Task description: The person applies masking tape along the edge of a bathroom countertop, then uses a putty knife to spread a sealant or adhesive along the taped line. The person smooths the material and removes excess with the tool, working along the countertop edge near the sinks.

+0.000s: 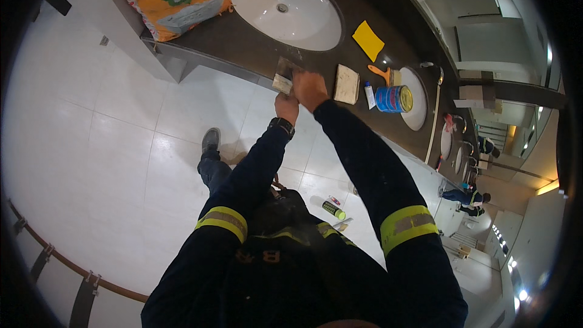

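Observation:
Both of my hands are together at the front edge of the dark countertop. My left hand is closed below a putty knife, whose broad blade is smeared whitish. Just above and to the right, my right hand is closed around a second putty knife with a greyish blade. The two blades overlap or nearly touch; the handles are hidden in my fists. To the right of my right hand, a flat beige block or pad lies on the counter.
A blue can, a small white tube and an orange-handled brush sit by the second basin. Farther back are a yellow sheet, a white basin and an orange bag. A green-labelled can lies on the floor.

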{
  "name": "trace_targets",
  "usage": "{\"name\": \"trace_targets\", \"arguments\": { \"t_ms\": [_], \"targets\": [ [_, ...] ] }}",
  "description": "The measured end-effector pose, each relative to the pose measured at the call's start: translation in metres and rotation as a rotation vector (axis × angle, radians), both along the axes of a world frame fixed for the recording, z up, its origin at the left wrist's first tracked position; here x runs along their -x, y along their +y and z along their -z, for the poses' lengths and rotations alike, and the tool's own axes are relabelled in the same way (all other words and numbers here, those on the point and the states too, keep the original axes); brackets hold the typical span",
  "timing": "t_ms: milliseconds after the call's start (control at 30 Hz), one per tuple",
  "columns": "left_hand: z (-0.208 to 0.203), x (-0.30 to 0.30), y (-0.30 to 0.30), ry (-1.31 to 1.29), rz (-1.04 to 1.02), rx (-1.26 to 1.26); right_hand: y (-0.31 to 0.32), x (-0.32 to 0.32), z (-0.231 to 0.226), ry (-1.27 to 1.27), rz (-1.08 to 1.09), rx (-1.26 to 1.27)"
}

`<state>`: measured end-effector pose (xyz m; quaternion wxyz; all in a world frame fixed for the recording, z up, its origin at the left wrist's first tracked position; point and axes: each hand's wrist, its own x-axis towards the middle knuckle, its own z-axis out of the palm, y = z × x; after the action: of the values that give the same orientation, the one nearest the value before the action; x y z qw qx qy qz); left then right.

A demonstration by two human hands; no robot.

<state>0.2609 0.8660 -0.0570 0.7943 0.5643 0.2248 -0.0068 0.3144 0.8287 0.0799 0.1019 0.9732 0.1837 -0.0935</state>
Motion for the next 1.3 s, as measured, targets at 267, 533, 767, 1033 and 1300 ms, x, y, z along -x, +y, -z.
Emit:
{"name": "trace_targets", "arguments": {
  "t_ms": [267,533,767,1033,1300],
  "targets": [
    [0.008,-0.007,0.002,0.014,-0.001,-0.056,0.012,-0.018,0.002,-0.008,0.029,-0.047],
    [0.000,-0.016,0.028,0.032,0.267,-0.142,-0.001,-0.022,0.007,-0.032,0.069,-0.042],
    [0.013,-0.024,0.043,0.004,0.066,-0.081,0.035,0.001,-0.010,-0.012,-0.097,0.053],
    [0.005,-0.012,0.037,-0.084,0.044,-0.119,0.028,0.002,0.003,-0.051,-0.158,-0.005],
    [0.000,-0.012,0.039,-0.094,0.027,-0.172,0.032,0.000,0.008,-0.061,-0.056,-0.025]
  ]
}}
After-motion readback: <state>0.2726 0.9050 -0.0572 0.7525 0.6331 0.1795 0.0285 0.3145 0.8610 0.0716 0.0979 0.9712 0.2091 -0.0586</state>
